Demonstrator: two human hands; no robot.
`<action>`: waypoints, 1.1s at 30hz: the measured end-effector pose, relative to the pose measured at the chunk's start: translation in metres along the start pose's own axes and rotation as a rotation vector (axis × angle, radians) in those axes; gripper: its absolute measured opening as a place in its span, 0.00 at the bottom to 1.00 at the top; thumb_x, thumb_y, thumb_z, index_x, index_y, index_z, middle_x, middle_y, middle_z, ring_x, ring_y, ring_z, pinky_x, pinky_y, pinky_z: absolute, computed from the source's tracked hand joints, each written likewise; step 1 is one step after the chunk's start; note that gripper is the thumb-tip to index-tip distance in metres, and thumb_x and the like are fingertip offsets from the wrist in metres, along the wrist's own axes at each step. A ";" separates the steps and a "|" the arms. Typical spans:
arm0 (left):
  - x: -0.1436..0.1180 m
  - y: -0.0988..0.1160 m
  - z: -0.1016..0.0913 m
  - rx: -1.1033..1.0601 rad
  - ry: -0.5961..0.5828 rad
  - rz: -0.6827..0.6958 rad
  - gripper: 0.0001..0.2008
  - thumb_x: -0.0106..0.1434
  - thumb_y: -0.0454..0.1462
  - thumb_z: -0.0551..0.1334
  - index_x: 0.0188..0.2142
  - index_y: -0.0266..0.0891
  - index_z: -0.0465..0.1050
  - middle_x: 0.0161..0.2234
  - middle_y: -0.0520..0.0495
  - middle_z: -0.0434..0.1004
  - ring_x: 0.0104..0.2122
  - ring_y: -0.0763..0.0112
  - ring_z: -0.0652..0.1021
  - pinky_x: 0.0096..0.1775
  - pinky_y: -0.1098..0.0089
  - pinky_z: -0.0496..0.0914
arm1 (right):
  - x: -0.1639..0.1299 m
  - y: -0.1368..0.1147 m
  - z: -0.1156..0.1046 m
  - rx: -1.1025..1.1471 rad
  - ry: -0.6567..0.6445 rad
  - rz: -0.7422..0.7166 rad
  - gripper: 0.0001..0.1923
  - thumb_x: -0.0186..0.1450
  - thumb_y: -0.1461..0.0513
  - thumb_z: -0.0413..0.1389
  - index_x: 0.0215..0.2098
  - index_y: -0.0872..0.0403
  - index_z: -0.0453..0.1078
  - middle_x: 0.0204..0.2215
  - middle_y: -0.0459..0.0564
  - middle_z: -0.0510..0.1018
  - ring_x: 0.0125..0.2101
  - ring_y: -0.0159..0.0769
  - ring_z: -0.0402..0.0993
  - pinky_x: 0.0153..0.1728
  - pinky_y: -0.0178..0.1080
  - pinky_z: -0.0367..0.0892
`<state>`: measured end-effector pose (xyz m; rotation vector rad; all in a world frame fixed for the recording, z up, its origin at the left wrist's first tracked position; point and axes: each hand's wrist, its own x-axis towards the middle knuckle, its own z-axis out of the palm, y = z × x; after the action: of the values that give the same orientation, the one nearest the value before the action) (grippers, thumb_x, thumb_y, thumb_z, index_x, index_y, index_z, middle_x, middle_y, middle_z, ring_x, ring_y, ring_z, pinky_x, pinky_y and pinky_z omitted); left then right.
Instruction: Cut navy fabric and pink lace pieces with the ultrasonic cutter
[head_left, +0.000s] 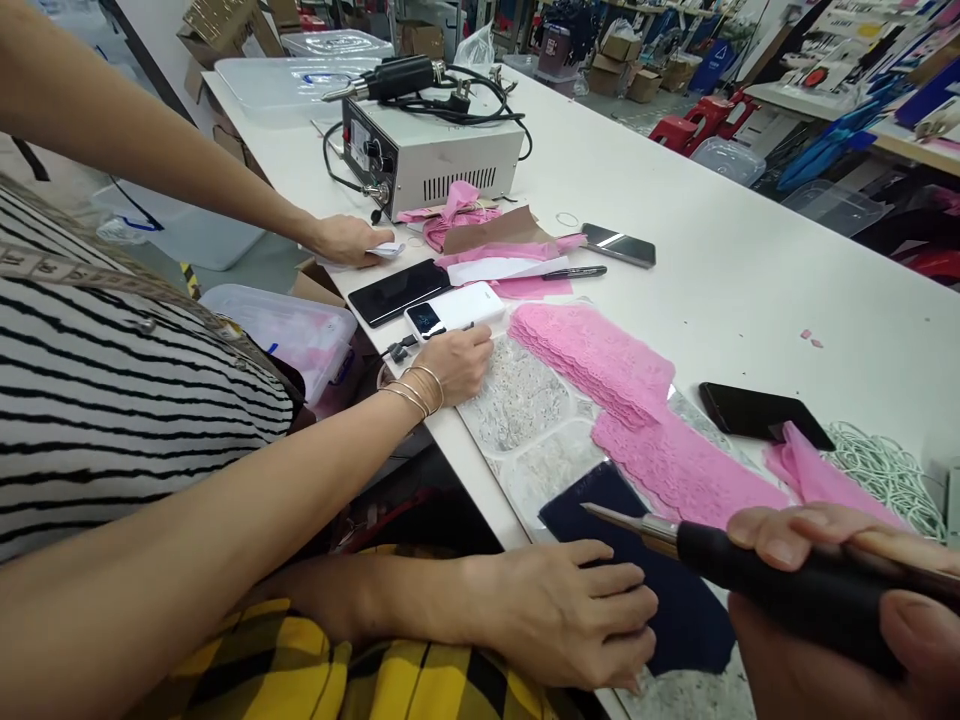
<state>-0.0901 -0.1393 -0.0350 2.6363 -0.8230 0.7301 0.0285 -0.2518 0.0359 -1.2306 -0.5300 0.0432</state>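
Observation:
My right hand [847, 610] is wrapped around the black handle of a pen-shaped tool [757, 560] with a pointed metal tip. That tip hovers over or touches a piece of navy fabric [637, 560]; which of these, I cannot tell. Against the navy piece's left edge rests my left hand [570, 610], its fingers spread and holding nothing. Beneath the fabric lies a worn, mottled sheet [525, 400]. Layered pink lace pieces [600, 360] are spread just beyond the navy fabric.
A co-worker's bangled hand [454, 365] touches the sheet, near a white power bank [457, 310]. The other hand [352, 240] grips something white. Behind stands a grey power box [442, 160] with a corded tool on top. Phones [765, 412] and pale cord [885, 470] lie right.

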 end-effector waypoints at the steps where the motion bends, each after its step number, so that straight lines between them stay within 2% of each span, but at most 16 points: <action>1: -0.003 0.001 -0.002 0.006 -0.001 0.001 0.17 0.70 0.45 0.54 0.39 0.35 0.75 0.44 0.38 0.76 0.42 0.65 0.76 0.41 0.68 0.69 | -0.002 0.001 0.003 0.012 -0.005 -0.016 0.07 0.52 0.63 0.55 0.31 0.52 0.70 0.26 0.45 0.70 0.21 0.33 0.63 0.23 0.43 0.67; 5: -0.025 0.006 -0.012 0.039 0.048 -0.046 0.11 0.68 0.37 0.57 0.36 0.33 0.75 0.39 0.39 0.77 0.36 0.70 0.76 0.35 0.71 0.69 | -0.008 0.006 0.008 0.039 -0.044 0.001 0.07 0.51 0.62 0.57 0.30 0.53 0.71 0.26 0.46 0.72 0.20 0.33 0.66 0.22 0.43 0.67; 10: -0.053 0.010 -0.024 0.113 0.095 -0.168 0.12 0.67 0.37 0.57 0.43 0.29 0.73 0.44 0.38 0.78 0.43 0.67 0.77 0.42 0.67 0.71 | -0.009 0.009 0.006 0.079 -0.054 0.020 0.08 0.53 0.60 0.59 0.32 0.52 0.71 0.28 0.46 0.73 0.21 0.33 0.67 0.22 0.43 0.68; 13: -0.059 0.008 -0.029 0.156 0.103 -0.231 0.12 0.66 0.36 0.56 0.45 0.31 0.72 0.48 0.38 0.77 0.48 0.65 0.75 0.45 0.66 0.70 | -0.007 0.007 0.004 0.094 -0.050 -0.025 0.08 0.52 0.61 0.58 0.31 0.53 0.71 0.27 0.47 0.74 0.20 0.33 0.67 0.21 0.43 0.67; 19: -0.057 -0.004 -0.032 0.171 0.051 -0.308 0.10 0.65 0.36 0.54 0.40 0.35 0.72 0.50 0.39 0.77 0.52 0.61 0.73 0.49 0.61 0.66 | -0.003 -0.003 -0.002 0.087 -0.010 -0.053 0.08 0.50 0.62 0.57 0.29 0.52 0.73 0.25 0.47 0.74 0.18 0.34 0.66 0.19 0.43 0.66; 27: -0.060 -0.009 -0.034 0.128 0.063 -0.316 0.14 0.67 0.40 0.56 0.47 0.32 0.70 0.49 0.38 0.77 0.52 0.58 0.74 0.51 0.57 0.65 | 0.002 -0.017 -0.032 -0.022 0.202 -0.104 0.08 0.41 0.62 0.54 0.20 0.52 0.71 0.18 0.47 0.71 0.12 0.34 0.61 0.13 0.41 0.58; 33: -0.032 -0.026 -0.040 0.084 0.091 -0.305 0.10 0.68 0.33 0.55 0.47 0.35 0.71 0.48 0.41 0.78 0.50 0.63 0.75 0.51 0.61 0.67 | 0.001 -0.026 -0.059 -0.060 0.442 -0.044 0.05 0.37 0.61 0.52 0.15 0.51 0.65 0.17 0.45 0.66 0.13 0.32 0.58 0.14 0.40 0.57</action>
<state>-0.1125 -0.0877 -0.0224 2.6928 -0.3602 0.8062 0.0466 -0.3126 0.0460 -1.2396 -0.1738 -0.2786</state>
